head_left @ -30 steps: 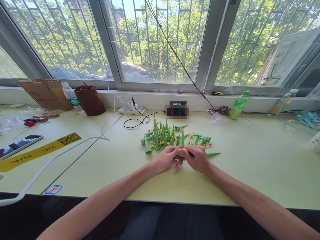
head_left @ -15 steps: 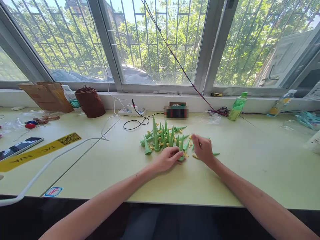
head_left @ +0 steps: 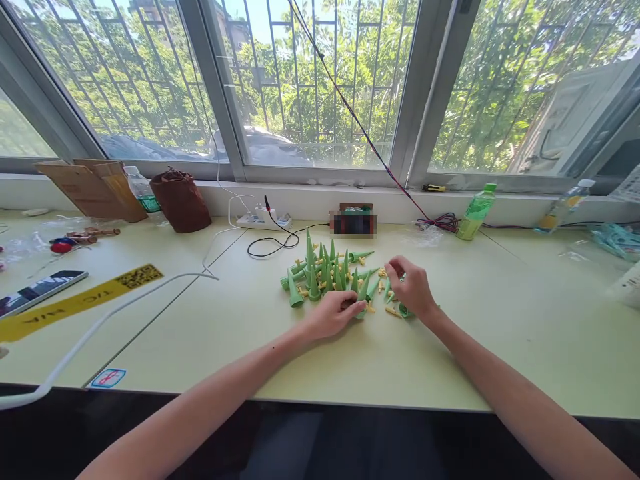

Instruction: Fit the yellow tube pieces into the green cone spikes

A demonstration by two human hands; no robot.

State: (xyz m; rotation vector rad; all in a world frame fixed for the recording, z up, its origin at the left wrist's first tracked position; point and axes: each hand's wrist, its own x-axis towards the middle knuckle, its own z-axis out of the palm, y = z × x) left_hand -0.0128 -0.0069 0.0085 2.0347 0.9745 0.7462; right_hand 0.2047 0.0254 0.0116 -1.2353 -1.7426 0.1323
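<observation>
My left hand (head_left: 334, 315) is closed round the base of a green plastic spike (head_left: 365, 288), which points upward. A small yellow valve piece (head_left: 371, 308) shows beside that base. To the right, my right hand (head_left: 413, 291) has its fingers curled together above the table; whatever they pinch is too small or hidden. Loose yellow pieces (head_left: 381, 273) lie by its fingertips. Under the wrist, the open end of another green spike (head_left: 404, 310) is partly covered. Several more green spikes (head_left: 313, 287) with yellow pieces stand and lie in a cluster beyond my left hand.
Behind the cluster are a black cable (head_left: 270, 255), a power strip (head_left: 264, 220) and a blurred dark device (head_left: 353, 223). A green bottle (head_left: 476, 212) stands back right. On the left are a phone (head_left: 43, 292), a yellow tag (head_left: 83, 301) and a white cable (head_left: 100, 321).
My right hand has lifted slightly and turned, its fingers loosening from a tighter fist; a green spike's open end now shows below it. My left hand stays nearly still on its spike.
</observation>
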